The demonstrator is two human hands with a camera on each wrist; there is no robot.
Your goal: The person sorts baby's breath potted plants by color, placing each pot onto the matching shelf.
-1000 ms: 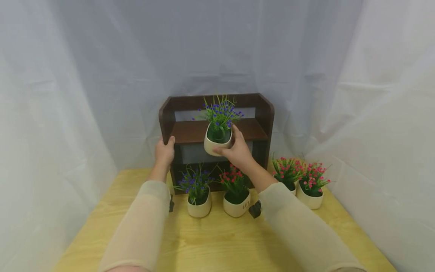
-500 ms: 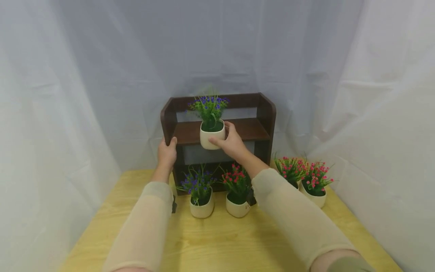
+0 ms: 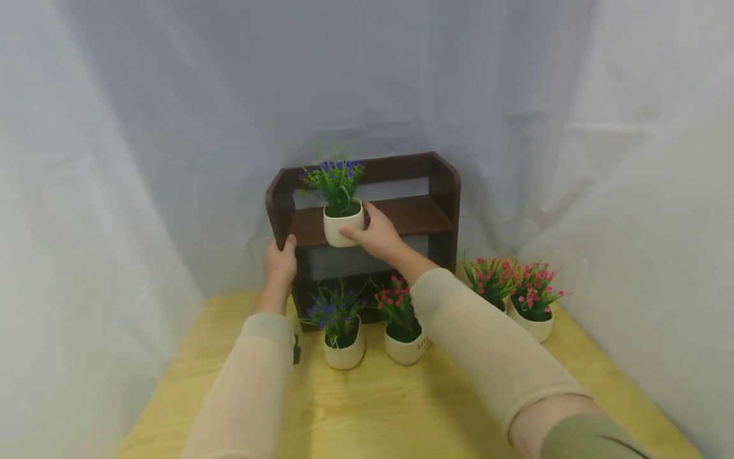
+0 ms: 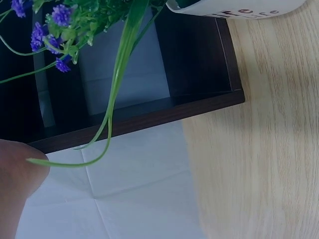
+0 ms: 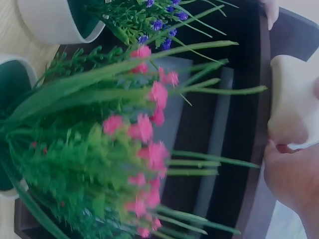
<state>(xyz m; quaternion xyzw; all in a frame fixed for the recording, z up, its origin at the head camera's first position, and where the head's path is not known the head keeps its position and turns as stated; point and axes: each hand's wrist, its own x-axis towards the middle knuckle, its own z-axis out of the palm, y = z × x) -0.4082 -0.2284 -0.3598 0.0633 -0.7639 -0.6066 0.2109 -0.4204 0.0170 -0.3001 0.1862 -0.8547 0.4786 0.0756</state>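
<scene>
Nearest, below both grips, a wooden table (image 3: 355,414) is seen. Under the right-hand grip, a red-flowered pot (image 3: 403,350) is partly overlapped by a sleeve (image 3: 482,347), and just to its left a purple-flowered pot (image 3: 345,354) is placed. Out to the right of the grip, two pink-flowered pots (image 3: 533,328) are crowded together. And here, a cream pot of purple flowers (image 3: 341,228) is grasped, upright, by the right hand (image 3: 381,237), right at the front edge of the upper board (image 3: 415,215); whether the board is touched cannot be told. Left of that grip, the dark shelf (image 3: 277,210) is clasped at its side by the left hand (image 3: 280,266). Behind, a pale sheet (image 3: 367,76) is hung.
</scene>
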